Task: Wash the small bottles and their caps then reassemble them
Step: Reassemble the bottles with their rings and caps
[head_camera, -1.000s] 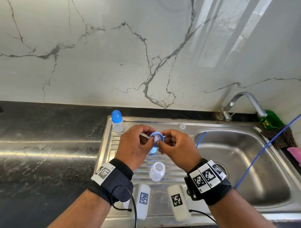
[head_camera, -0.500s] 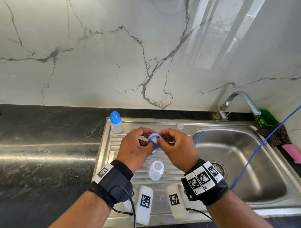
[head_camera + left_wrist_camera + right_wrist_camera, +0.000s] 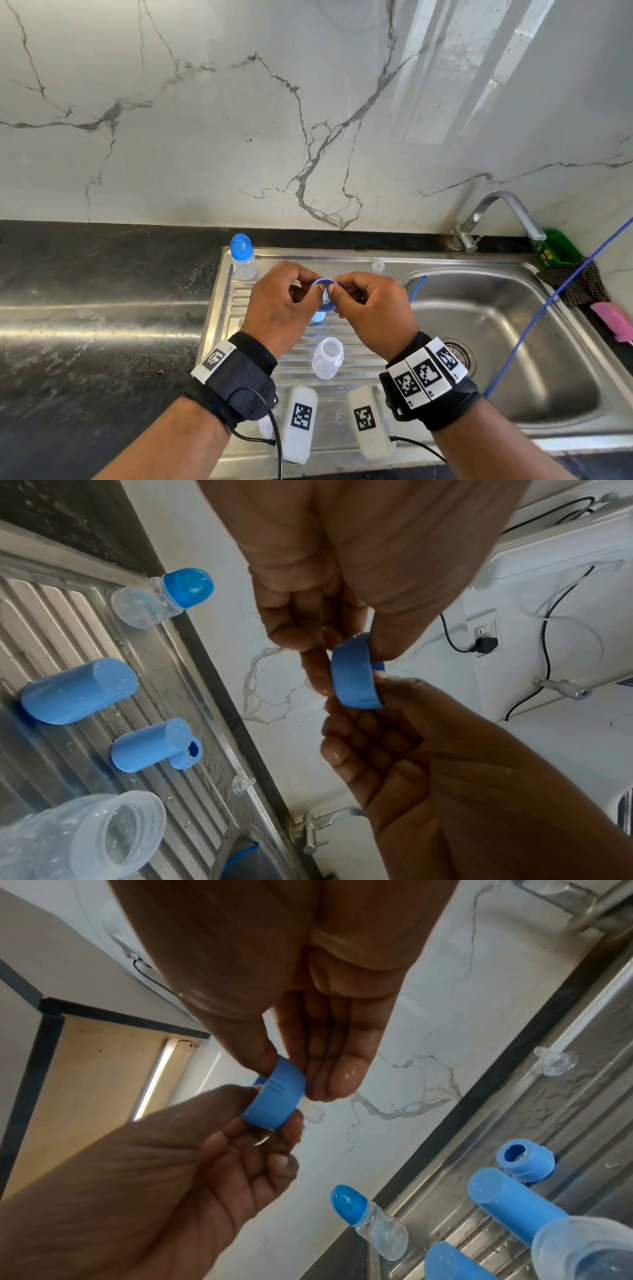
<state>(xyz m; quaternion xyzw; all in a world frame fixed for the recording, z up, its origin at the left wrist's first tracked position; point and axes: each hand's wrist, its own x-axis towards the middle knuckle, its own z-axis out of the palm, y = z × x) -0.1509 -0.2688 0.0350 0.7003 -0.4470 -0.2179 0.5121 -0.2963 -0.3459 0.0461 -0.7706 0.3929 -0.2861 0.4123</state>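
Pinching blue ring cap (image 3: 324, 287) between fingers of left hand (image 3: 278, 308) and right hand (image 3: 373, 310).

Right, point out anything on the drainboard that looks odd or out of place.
Nothing damaged. A clear teat lies loose at the drainboard's back edge, apart from the other parts. Water drops dot the ridges. Both hands hold a blue ring above them.

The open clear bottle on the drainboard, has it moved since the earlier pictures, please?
No; the open bottle keeps its spot on the drainboard ridges.
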